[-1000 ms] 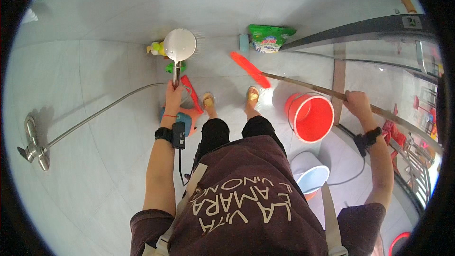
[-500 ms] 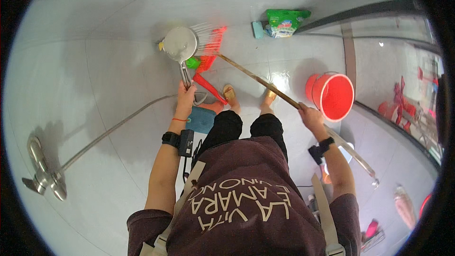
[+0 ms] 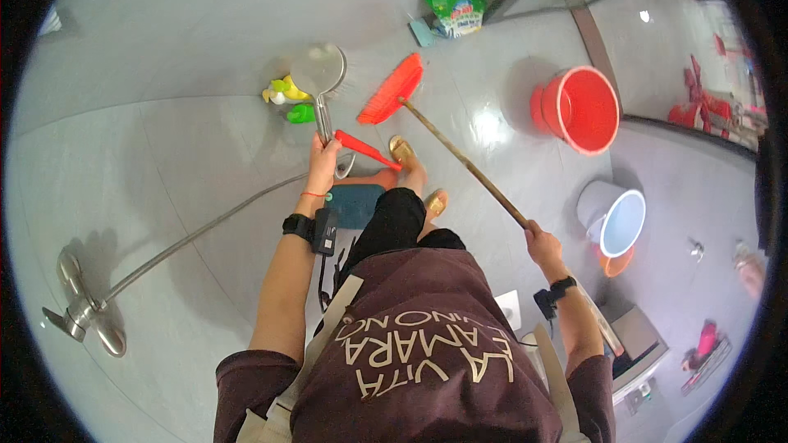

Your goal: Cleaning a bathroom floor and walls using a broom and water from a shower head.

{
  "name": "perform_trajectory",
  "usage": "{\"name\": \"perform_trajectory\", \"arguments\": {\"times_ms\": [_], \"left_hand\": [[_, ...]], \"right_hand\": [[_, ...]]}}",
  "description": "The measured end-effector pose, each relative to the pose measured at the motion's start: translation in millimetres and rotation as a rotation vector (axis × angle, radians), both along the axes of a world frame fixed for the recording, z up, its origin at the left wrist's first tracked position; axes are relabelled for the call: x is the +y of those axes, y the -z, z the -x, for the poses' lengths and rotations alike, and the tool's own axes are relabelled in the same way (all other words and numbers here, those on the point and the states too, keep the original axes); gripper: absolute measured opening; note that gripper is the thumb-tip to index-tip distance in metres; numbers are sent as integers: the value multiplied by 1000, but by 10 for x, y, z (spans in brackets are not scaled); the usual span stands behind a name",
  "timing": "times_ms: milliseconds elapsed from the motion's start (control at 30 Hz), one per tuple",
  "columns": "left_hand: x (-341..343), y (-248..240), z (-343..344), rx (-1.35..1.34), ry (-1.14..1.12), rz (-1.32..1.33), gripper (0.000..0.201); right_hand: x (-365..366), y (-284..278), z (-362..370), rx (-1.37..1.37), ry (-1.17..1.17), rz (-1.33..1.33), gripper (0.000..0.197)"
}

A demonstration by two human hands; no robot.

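Note:
My left hand (image 3: 322,162) is closed around the handle of a silver shower head (image 3: 320,71). Its hose (image 3: 209,226) runs to a metal wall tap (image 3: 85,308) at the left. Faint water streaks show beside the head's face. In my right hand (image 3: 543,249) is the wooden handle of a broom (image 3: 465,159), slanting down to red bristles (image 3: 394,89) on the tiled floor. A red handle-like piece (image 3: 366,148) lies between my left hand and my foot; what it belongs to cannot be made out.
A red bucket (image 3: 545,111) and a pale bucket (image 3: 595,203) stand at the right, near a glass partition. A green bag (image 3: 461,5) sits at the far wall. A green bottle (image 3: 301,113) is near the shower head; a dark teal flat-topped object (image 3: 356,208) is by my legs.
The broom's bristles have moved right, apart from the shower head. Strong water jets crossed them before; now only faint streaks show. My feet have shifted and the view has turned, showing the pale bucket.

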State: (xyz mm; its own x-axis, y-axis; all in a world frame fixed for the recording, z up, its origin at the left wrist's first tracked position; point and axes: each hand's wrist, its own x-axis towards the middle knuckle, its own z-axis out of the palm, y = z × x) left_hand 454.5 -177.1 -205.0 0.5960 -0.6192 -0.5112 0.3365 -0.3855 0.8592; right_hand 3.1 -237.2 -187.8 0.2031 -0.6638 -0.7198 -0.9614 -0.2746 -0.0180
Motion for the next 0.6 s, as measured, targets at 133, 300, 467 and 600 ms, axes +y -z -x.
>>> {"name": "perform_trajectory", "arguments": {"times_ms": [133, 300, 467, 600], "left_hand": [[138, 146, 87, -13, 34, 48, 18], [147, 4, 282, -65, 87, 24, 20], [118, -22, 332, -60, 61, 104, 19], [-6, -144, 275, -127, 146, 39, 20]], "right_hand": [[534, -245, 591, 9, 119, -45, 27], [797, -368, 899, -14, 180, -23, 29], [551, 24, 409, -114, 96, -9, 29], [194, 424, -471, -156, 100, 35, 27]]}}
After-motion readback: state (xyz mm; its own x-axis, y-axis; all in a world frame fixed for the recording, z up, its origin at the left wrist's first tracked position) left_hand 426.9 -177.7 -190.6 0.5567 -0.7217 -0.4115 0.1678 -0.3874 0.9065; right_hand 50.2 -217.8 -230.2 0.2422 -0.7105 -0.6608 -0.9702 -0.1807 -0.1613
